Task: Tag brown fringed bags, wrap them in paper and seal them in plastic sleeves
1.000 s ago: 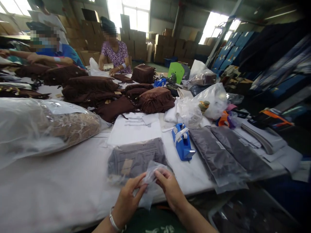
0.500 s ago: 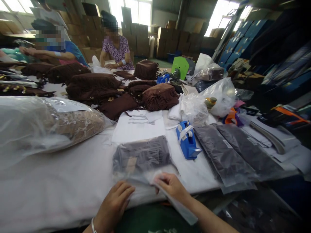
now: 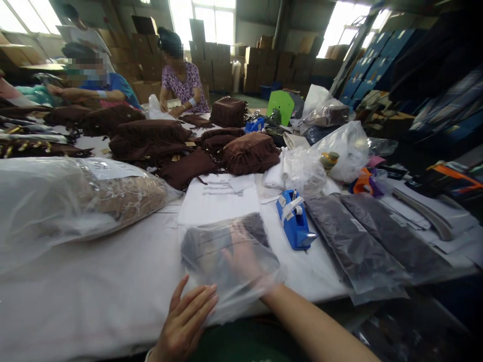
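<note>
A translucent plastic bag [image 3: 234, 296] lies at the table's near edge with a dark folded item [image 3: 198, 247] inside it. My right hand [image 3: 244, 254] is inside the bag, seen blurred through the film, its fingers stretched out over the dark item. At the bag's near left edge, my left hand [image 3: 190, 319] rests with fingers extended and thumb apart, touching the film. Just right of the bag stands a blue tape dispenser [image 3: 296, 221]. White sheets with print [image 3: 219, 198] lie beyond the bag.
A large plastic sack [image 3: 94, 201] of tan goods fills the left. Two dark bagged items [image 3: 350, 246] lie on the right. Brown fringed bags [image 3: 249, 153] are piled farther back. Two people sit across the table and another stands behind them; cartons [image 3: 264, 65] are stacked beyond.
My right hand has let go of the bag's open edge and slid forward into the bag. My left hand stays near the edge, its thumb now raised.
</note>
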A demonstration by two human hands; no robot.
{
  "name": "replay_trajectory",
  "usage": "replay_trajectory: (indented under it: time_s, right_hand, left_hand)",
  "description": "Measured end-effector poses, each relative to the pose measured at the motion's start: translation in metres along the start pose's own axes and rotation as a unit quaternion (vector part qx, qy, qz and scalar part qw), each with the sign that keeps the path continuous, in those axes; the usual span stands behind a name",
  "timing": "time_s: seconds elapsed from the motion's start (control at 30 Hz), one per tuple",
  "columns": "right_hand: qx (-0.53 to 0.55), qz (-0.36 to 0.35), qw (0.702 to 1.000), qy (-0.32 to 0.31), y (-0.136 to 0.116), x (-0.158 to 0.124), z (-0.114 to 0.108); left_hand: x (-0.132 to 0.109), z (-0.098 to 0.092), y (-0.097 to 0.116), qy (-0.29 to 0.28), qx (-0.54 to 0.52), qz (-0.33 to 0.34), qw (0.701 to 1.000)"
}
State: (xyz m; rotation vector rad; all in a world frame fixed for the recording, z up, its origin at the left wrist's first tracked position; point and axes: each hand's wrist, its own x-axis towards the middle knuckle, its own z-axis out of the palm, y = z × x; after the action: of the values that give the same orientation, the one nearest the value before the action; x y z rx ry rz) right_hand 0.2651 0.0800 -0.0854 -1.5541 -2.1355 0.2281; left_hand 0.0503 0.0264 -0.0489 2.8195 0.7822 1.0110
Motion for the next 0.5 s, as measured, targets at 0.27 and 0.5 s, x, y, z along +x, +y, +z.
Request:
replay_trajectory:
  time_s: [0.27,0.5]
  right_hand:
    - [-0.166,-0.161,0.972,-0.024,0.038,-0.039,0.031]
    - [-0.110,-0.205,0.967,-0.109,0.055,-0.107,-0.016]
  left_hand:
    - [-0.034,0.009,-0.014,-0.090,0.054,0.041,0.994]
    - [-0.070,-0.003,-0.031,-0.206,0.074,-0.001,0.976]
